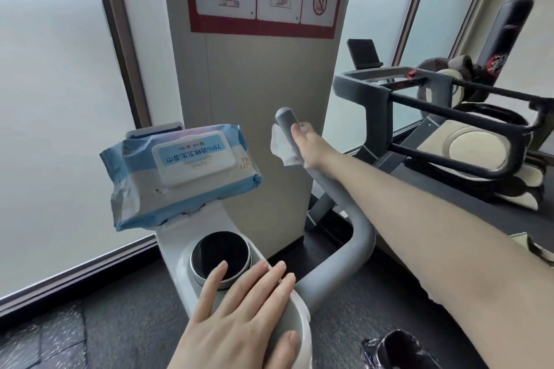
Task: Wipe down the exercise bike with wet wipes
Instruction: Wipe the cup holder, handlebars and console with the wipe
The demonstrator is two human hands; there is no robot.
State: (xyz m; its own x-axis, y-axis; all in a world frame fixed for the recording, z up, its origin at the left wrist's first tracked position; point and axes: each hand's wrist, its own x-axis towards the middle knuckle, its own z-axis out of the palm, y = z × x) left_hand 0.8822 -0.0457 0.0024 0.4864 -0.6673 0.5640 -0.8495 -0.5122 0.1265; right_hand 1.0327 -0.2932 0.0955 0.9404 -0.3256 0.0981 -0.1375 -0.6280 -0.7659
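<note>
The white exercise bike [174, 252] stands in front of me, with a round black knob [220, 255] on its console. A blue pack of wet wipes [183, 174] lies on the bike's front holder. My left hand [239, 311] rests flat with straight fingers on the console beside the knob. My right hand [311, 144] grips the upper part of the grey right handlebar [356, 237], with a white wet wipe [283, 144] wrapped between palm and bar. The bar's rounded tip sticks out above my fingers.
A grey pillar [263, 84] with a red-framed sign stands right behind the bike. Frosted glass walls lie left and behind. A treadmill [449, 117] with black rails stands to the right. A black object [395, 347] sits at the bottom edge on the dark floor.
</note>
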